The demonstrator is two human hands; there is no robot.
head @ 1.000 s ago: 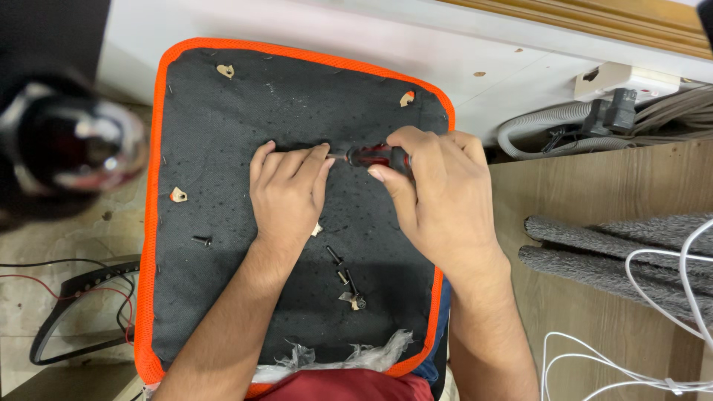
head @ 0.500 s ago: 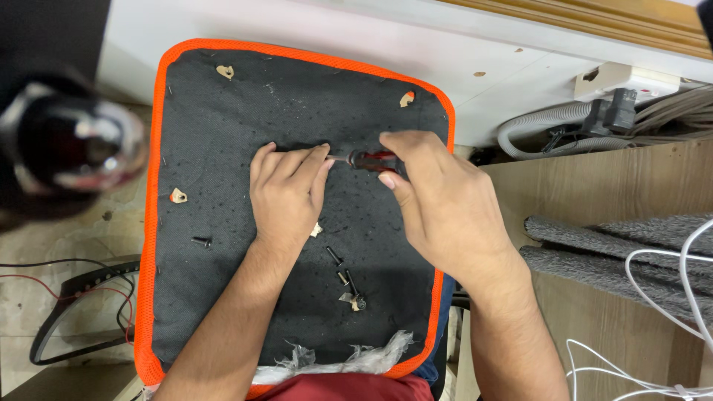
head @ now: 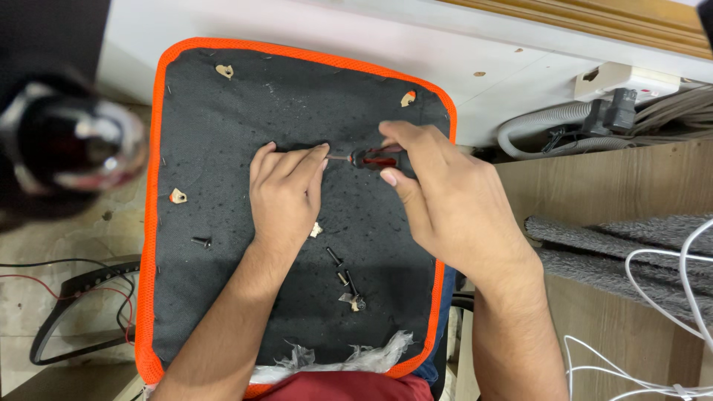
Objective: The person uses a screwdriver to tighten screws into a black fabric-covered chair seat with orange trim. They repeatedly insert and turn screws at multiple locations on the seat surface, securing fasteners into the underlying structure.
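Note:
An upturned chair seat [head: 223, 119], black fabric with an orange mesh rim, lies under both hands. My left hand [head: 286, 189] rests flat on the fabric near its middle, fingertips pointing to the far side. My right hand [head: 445, 200] grips a red and black screwdriver [head: 375, 158]; its thin shaft points left and meets my left fingertips. Several loose black screws [head: 343, 273] lie on the fabric just below my hands, and another black screw [head: 200, 241] sits to the left. Small tan holes [head: 223, 71] mark the seat's corners.
A blurred dark chrome object [head: 63, 145] stands at the left. A white power strip with plugs [head: 620, 96] and a grey hose [head: 535, 126] lie at the upper right. Grey carpet pieces [head: 631, 245], white cables [head: 668, 297] and a wooden floor fill the right. Black and red wires [head: 67, 297] lie lower left.
My right hand has slid to the right and drawn back, so the screwdriver's handle and shaft now show. My left hand has stayed in place.

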